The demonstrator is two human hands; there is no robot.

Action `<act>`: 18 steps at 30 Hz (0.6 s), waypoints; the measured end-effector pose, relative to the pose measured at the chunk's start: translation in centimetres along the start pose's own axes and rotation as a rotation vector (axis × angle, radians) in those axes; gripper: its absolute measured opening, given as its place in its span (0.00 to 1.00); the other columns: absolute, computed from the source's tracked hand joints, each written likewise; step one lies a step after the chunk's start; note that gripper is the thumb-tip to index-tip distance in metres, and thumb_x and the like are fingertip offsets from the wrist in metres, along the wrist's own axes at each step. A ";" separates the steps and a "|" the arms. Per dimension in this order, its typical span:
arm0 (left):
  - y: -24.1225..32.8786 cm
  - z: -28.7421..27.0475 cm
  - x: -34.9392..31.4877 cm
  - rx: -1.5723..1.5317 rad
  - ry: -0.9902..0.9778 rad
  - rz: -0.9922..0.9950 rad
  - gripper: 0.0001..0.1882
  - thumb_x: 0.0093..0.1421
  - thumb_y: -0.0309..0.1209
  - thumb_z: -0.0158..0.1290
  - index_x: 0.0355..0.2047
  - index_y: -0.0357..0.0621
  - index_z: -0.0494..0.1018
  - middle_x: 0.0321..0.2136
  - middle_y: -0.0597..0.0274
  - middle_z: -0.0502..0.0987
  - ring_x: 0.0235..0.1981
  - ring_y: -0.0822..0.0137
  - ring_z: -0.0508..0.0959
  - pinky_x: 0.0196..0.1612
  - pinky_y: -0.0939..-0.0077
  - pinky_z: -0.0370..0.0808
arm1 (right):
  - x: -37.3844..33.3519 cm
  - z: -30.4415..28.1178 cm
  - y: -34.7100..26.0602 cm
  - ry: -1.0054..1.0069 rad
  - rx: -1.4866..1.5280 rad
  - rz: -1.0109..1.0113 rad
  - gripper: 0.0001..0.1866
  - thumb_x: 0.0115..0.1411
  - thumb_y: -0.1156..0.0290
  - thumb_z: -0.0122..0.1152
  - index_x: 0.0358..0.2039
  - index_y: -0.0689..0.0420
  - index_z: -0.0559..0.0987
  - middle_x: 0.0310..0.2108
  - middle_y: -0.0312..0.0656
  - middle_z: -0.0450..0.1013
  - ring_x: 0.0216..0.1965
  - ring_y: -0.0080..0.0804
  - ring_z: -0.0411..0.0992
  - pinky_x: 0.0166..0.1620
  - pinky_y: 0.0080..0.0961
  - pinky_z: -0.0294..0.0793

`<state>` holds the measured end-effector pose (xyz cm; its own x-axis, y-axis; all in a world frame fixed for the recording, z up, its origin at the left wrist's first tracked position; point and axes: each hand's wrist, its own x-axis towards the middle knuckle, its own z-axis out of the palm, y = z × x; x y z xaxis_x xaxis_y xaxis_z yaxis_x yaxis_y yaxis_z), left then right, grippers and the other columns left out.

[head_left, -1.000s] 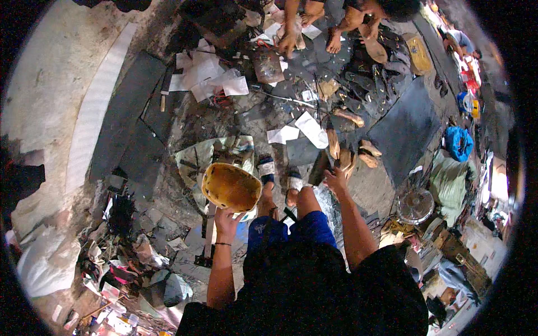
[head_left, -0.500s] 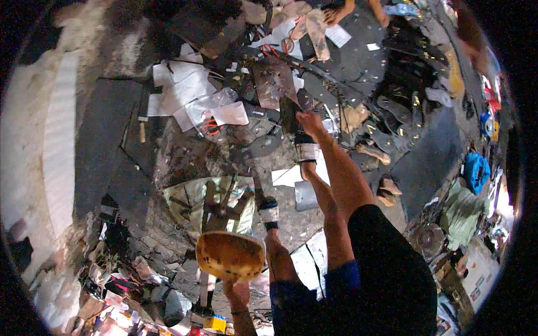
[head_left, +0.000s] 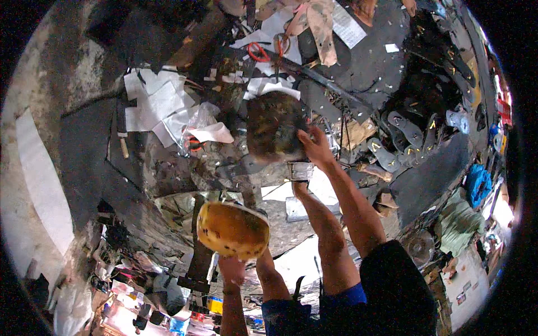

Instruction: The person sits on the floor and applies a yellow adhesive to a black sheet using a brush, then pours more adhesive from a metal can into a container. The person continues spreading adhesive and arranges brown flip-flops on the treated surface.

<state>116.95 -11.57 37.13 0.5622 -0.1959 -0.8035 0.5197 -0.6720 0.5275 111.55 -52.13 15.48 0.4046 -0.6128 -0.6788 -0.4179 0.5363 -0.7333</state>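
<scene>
My left hand (head_left: 232, 270) grips the near side of a rounded yellow-orange tub-like piece (head_left: 232, 228) with dark spots, raised above the ground by my knee; its fingers are partly hidden. Out ahead, my right hand (head_left: 317, 147) is closed on the right edge of a dark brown flat board (head_left: 274, 126), blurred by motion. White paper scraps (head_left: 272, 87) lie just beyond the board. Red-handled scissors (head_left: 259, 52) rest farther off. A second orange-handled tool (head_left: 195, 144) is half covered by paper and clear plastic to the left.
White paper sheets (head_left: 159, 103) spread at the left, beside a wooden-handled knife (head_left: 123, 147). Dark sandal soles (head_left: 404, 130) pile up at the right. Another person's arm (head_left: 364, 10) shows at the far edge. A blue plastic bag (head_left: 479, 185) sits far right; mixed scraps crowd the near left.
My view has shifted. The board under my right hand has risen and turned, now showing a broad dark face. My left hand still holds the yellow-orange piece, which has tilted slightly.
</scene>
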 end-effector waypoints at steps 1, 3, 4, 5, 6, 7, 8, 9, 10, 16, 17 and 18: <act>0.6 0.5 2.0 -0.053 0.008 -0.001 0.31 0.55 0.34 0.59 0.57 0.44 0.63 0.57 0.58 0.66 0.55 0.56 0.69 0.57 0.54 0.66 | -2.7 -1.8 -2.1 0.007 0.185 0.080 0.18 0.61 0.65 0.61 0.47 0.61 0.70 0.44 0.42 0.74 0.45 0.32 0.72 0.47 0.26 0.72; -3.8 -0.5 9.5 0.113 -0.062 0.226 0.28 0.54 0.30 0.58 0.55 0.47 0.65 0.53 0.59 0.68 0.50 0.57 0.71 0.52 0.56 0.69 | -7.3 -6.6 -5.8 0.135 0.358 0.223 0.22 0.62 0.68 0.58 0.54 0.61 0.67 0.46 0.42 0.73 0.49 0.33 0.71 0.52 0.28 0.70; 2.5 3.9 12.0 -0.312 -0.104 0.035 0.26 0.53 0.26 0.56 0.53 0.47 0.65 0.49 0.60 0.70 0.48 0.61 0.72 0.48 0.61 0.71 | -8.7 -9.9 -5.4 0.266 0.346 0.283 0.25 0.62 0.69 0.57 0.58 0.61 0.64 0.47 0.43 0.73 0.50 0.34 0.71 0.54 0.29 0.69; 10.2 8.2 13.8 -0.732 -0.062 -0.156 0.25 0.52 0.22 0.54 0.52 0.47 0.66 0.44 0.61 0.72 0.45 0.64 0.72 0.44 0.65 0.73 | -10.2 -13.0 -4.8 0.343 0.373 0.261 0.26 0.62 0.69 0.58 0.58 0.60 0.64 0.48 0.42 0.72 0.50 0.33 0.71 0.54 0.29 0.69; 11.5 9.6 17.1 -0.636 -0.153 -0.133 0.26 0.53 0.24 0.53 0.54 0.47 0.63 0.46 0.61 0.70 0.47 0.64 0.72 0.43 0.65 0.75 | -11.8 -15.6 -4.6 0.399 0.390 0.246 0.26 0.61 0.69 0.58 0.58 0.59 0.64 0.48 0.41 0.72 0.50 0.32 0.71 0.54 0.28 0.69; 12.8 11.1 20.5 -0.534 -0.247 -0.104 0.28 0.54 0.26 0.52 0.55 0.47 0.60 0.48 0.60 0.68 0.48 0.63 0.71 0.43 0.64 0.76 | -12.9 -19.2 -3.7 0.380 0.400 0.247 0.27 0.60 0.69 0.59 0.58 0.58 0.65 0.49 0.41 0.72 0.50 0.31 0.70 0.53 0.27 0.69; 16.1 14.5 22.9 -0.485 -0.306 0.022 0.28 0.54 0.28 0.53 0.56 0.47 0.58 0.49 0.59 0.65 0.49 0.60 0.72 0.46 0.59 0.76 | -14.0 -22.2 -2.8 0.376 0.407 0.252 0.27 0.59 0.68 0.59 0.58 0.58 0.65 0.50 0.41 0.71 0.50 0.30 0.70 0.52 0.26 0.70; 18.5 16.8 25.7 -0.387 -0.320 0.082 0.29 0.54 0.29 0.53 0.56 0.47 0.58 0.51 0.58 0.65 0.51 0.58 0.71 0.48 0.54 0.77 | -14.9 -23.3 -3.2 0.387 0.371 0.229 0.27 0.59 0.69 0.59 0.58 0.58 0.65 0.50 0.41 0.71 0.50 0.30 0.70 0.51 0.26 0.70; 16.2 16.9 30.8 -0.431 -0.362 0.104 0.30 0.55 0.29 0.53 0.57 0.47 0.56 0.51 0.57 0.65 0.52 0.56 0.70 0.48 0.52 0.77 | -14.7 -23.8 -4.7 0.353 0.331 0.203 0.27 0.58 0.69 0.59 0.58 0.58 0.65 0.50 0.41 0.71 0.49 0.30 0.69 0.50 0.27 0.71; 27.3 28.9 43.7 -0.382 -0.505 0.154 0.22 0.52 0.30 0.54 0.49 0.47 0.66 0.46 0.59 0.72 0.44 0.66 0.75 0.40 0.64 0.81 | -14.2 -25.0 -9.8 0.479 0.282 0.092 0.33 0.55 0.70 0.59 0.61 0.59 0.62 0.52 0.40 0.68 0.48 0.31 0.69 0.46 0.28 0.72; 28.5 31.1 43.9 -0.386 -0.542 0.188 0.23 0.53 0.30 0.55 0.50 0.46 0.65 0.45 0.59 0.73 0.44 0.66 0.76 0.41 0.65 0.81 | -13.9 -25.4 -10.3 0.445 0.303 0.063 0.35 0.53 0.71 0.59 0.62 0.59 0.61 0.53 0.40 0.68 0.49 0.31 0.69 0.47 0.27 0.72; 29.7 33.2 43.7 -0.387 -0.581 0.221 0.24 0.53 0.31 0.56 0.51 0.46 0.65 0.43 0.59 0.73 0.43 0.66 0.76 0.41 0.65 0.80 | -13.6 -25.6 -10.8 0.415 0.326 0.033 0.37 0.52 0.71 0.60 0.63 0.59 0.60 0.54 0.41 0.67 0.50 0.31 0.68 0.48 0.27 0.71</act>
<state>135.60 -63.82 8.53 0.3039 -0.7172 -0.6271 0.6845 -0.2935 0.6673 89.69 -64.47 33.60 0.0114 -0.7352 -0.6778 -0.1233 0.6716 -0.7306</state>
